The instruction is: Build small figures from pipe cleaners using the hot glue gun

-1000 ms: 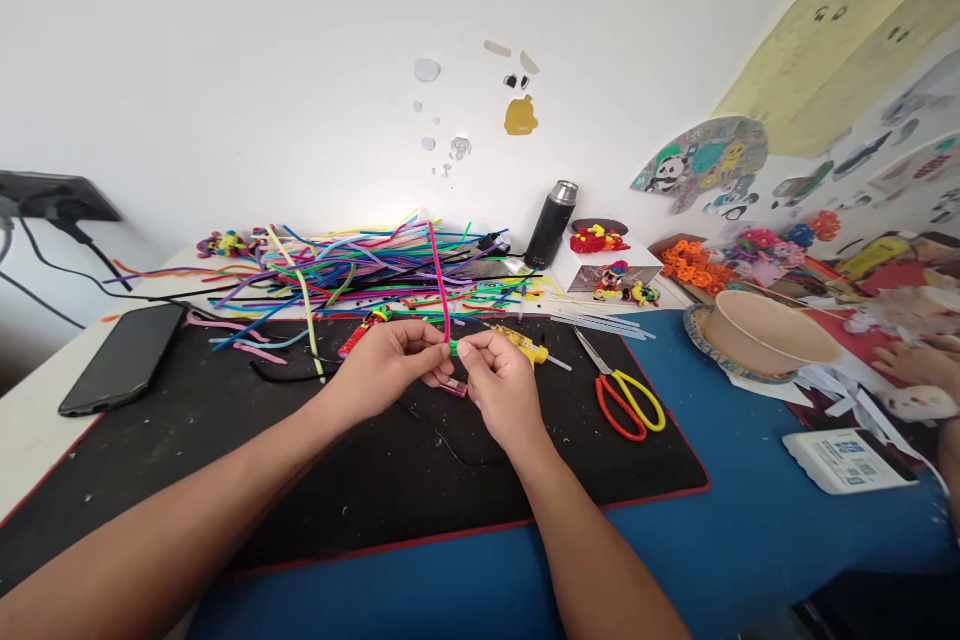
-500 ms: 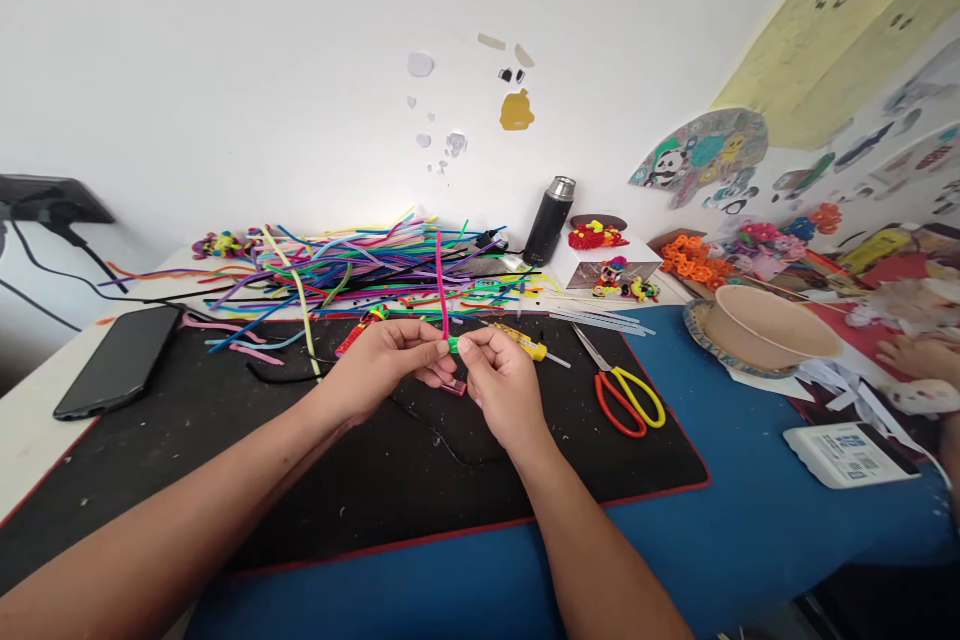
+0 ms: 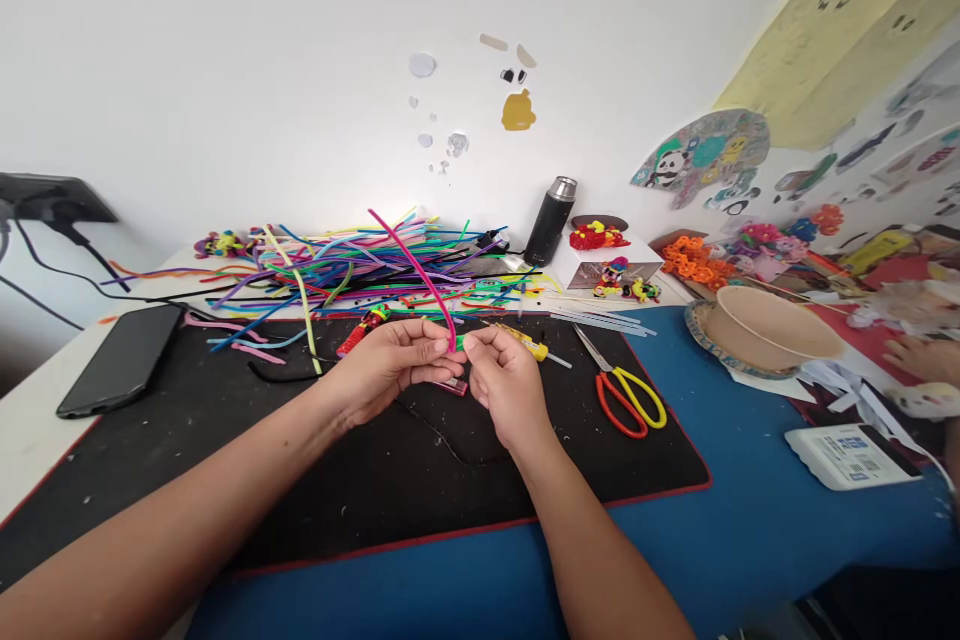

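Observation:
Above the middle of the black mat, a magenta pipe cleaner (image 3: 420,265) rises from between my two hands and leans up to the left. A short green piece (image 3: 460,343) shows at its lower end. My left hand (image 3: 409,355) pinches the bottom of the magenta pipe cleaner between thumb and fingers. The thumb and fingertips of my right hand (image 3: 499,375) are closed on the green piece. How the two colours join is hidden by my fingers. Behind my right hand lies a yellow-handled tool (image 3: 532,345), partly covered.
A heap of coloured pipe cleaners (image 3: 352,260) lies along the wall. Scissors (image 3: 626,395) rest on the mat (image 3: 600,465) to the right, a phone (image 3: 120,360) to the left. A black flask (image 3: 551,222) and a bowl (image 3: 772,325) stand behind. Another person's hand (image 3: 911,355) is far right.
The magenta pipe cleaner has tipped from nearly upright to a leftward slant, with its lower end bent. More of the green piece shows beside it. My hands have shifted only slightly.

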Demonstrator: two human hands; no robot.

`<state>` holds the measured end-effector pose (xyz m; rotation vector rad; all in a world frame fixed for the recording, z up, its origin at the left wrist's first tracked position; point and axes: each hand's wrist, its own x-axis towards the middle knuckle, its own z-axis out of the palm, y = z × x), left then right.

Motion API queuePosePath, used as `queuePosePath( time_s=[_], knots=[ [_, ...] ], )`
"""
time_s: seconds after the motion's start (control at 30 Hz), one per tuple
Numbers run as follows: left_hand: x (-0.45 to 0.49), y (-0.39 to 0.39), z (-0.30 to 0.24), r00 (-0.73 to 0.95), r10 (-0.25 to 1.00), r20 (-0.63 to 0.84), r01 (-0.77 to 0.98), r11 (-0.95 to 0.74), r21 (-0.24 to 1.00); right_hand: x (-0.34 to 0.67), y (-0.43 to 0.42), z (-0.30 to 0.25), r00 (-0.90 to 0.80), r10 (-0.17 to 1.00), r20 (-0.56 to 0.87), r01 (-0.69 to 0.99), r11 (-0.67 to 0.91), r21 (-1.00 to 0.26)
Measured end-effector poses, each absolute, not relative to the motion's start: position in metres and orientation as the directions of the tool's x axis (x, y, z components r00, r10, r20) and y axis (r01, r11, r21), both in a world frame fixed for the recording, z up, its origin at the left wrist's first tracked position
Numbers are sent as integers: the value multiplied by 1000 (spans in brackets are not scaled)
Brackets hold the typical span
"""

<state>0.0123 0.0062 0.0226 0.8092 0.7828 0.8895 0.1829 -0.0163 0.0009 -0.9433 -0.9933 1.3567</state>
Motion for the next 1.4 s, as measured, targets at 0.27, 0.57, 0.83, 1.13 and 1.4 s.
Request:
queuePosePath(
  time_s=[0.27, 0.57, 0.83, 1.13, 1.4],
  knots=[
    [15, 6, 20, 407, 878, -251, -324, 395, 860, 182, -16, 0, -45, 999, -27, -327, -40, -944],
    [10, 8, 24, 401, 891, -215, -271, 339, 901, 182, -15, -3, 7, 999, 33, -273, 34, -961],
    [6, 10, 30, 400, 900, -175, -89, 228, 970, 181, -15, -9, 35, 997, 66, -185, 72, -980],
    [8, 10, 29, 370, 917, -150, 24, 152, 988, 181, -16, -8, 17, 996, 84, -116, 86, -990],
    [-3, 15, 35, 401, 893, -203, 72, 191, 979, 182, -12, -9, 1, 990, 142, -138, 141, -980]
  ],
)
